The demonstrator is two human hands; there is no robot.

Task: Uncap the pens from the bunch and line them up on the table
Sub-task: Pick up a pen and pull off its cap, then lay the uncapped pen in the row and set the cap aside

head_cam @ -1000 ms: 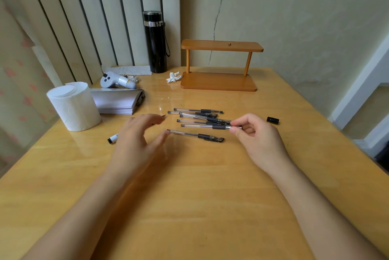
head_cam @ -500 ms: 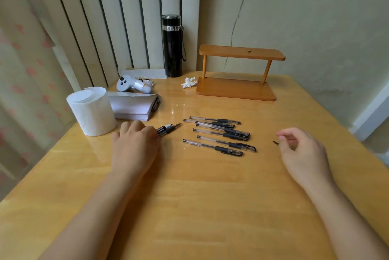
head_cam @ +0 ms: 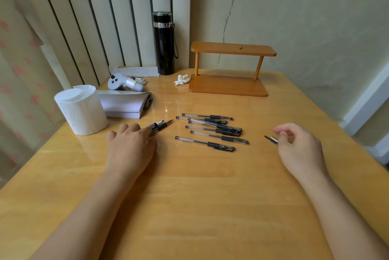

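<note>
Wooden desk, centre frame: six pens lay roughly parallel. Left hand fingers closed on a marker bunch; right hand fingers pinched a cap, probably to set it aside.

The left hand lay palm down, knuckles up, its fingers curled closed over what it held. The right hand hovered well apart from it, thumb and forefinger pinched together, the other fingers loosely bent. Both forearms were bare and reached forward.

Glossy wood table; clear plastic pens; paper roll.
</note>
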